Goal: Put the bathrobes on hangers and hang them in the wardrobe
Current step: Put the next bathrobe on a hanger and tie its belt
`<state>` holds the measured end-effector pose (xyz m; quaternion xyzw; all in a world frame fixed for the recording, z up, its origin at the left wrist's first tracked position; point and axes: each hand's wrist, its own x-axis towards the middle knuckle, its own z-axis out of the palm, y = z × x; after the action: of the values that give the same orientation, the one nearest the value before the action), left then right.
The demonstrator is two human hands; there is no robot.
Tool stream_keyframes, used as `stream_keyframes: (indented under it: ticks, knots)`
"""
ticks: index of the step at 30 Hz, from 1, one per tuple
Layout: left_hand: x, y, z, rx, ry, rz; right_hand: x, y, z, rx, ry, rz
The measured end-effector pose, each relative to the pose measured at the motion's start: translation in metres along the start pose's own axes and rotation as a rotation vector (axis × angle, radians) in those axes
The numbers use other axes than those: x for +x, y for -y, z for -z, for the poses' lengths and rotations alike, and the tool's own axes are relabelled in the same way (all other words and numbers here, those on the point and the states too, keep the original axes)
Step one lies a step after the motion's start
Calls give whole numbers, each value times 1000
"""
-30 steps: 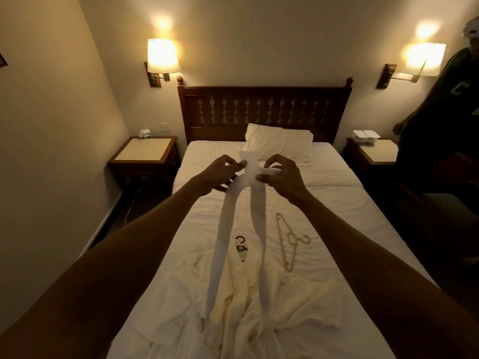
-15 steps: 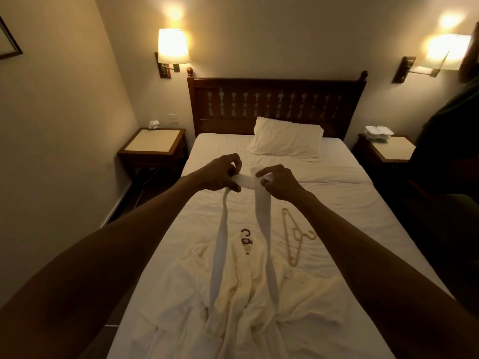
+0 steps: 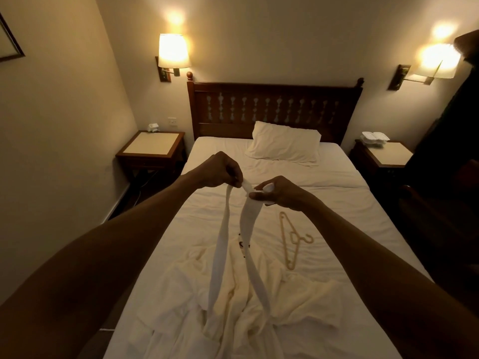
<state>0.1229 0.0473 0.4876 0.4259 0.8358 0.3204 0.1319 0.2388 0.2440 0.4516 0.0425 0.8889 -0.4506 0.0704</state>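
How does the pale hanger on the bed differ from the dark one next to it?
The pale hanger is beige; the dark hanger is black. The pale hanger lies bare on the sheet, wholly in view; of the dark hanger only small parts show, the rest covered by the belt and bathrobe. Both lie on the bed.

A single wide-angle camera, worn on the head, looks from the foot of the bed (image 3: 337, 203) forward and down along both forearms. The grip sits near mid-frame at arm's length, where the left hand (image 3: 220, 171) and right hand (image 3: 280, 193) pinch the bathrobe belt (image 3: 219, 250). Beyond the grip are the pillow (image 3: 283, 145) and headboard (image 3: 274, 107). Below it, nearest the lens, lies the bathrobe (image 3: 298, 307). The walls bow at the frame edges.
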Motion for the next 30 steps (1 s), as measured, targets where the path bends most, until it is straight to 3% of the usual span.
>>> stream_keyframes:
  ticks: [6, 10, 12, 16, 22, 30]
  knots:
    - [-2, -1, -12, 45, -38, -11, -1, -4, 2, -43, 10, -13]
    - [-14, 1, -29, 47, -112, -22, -4, -7, 6, 114, 81, -23]
    - [-18, 0, -32, 54, -2, 5, -6, -8, 6, 185, 99, -34]
    - [-24, -3, -32, -164, 197, 287, -12, -11, 2, 306, 138, -15]
    - [-34, -2, -45, -131, -23, 105, -16, -10, -2, 377, 106, 14]
    - [-61, 26, -37, -503, 3, 378, -30, -41, -9, 433, -47, 3]
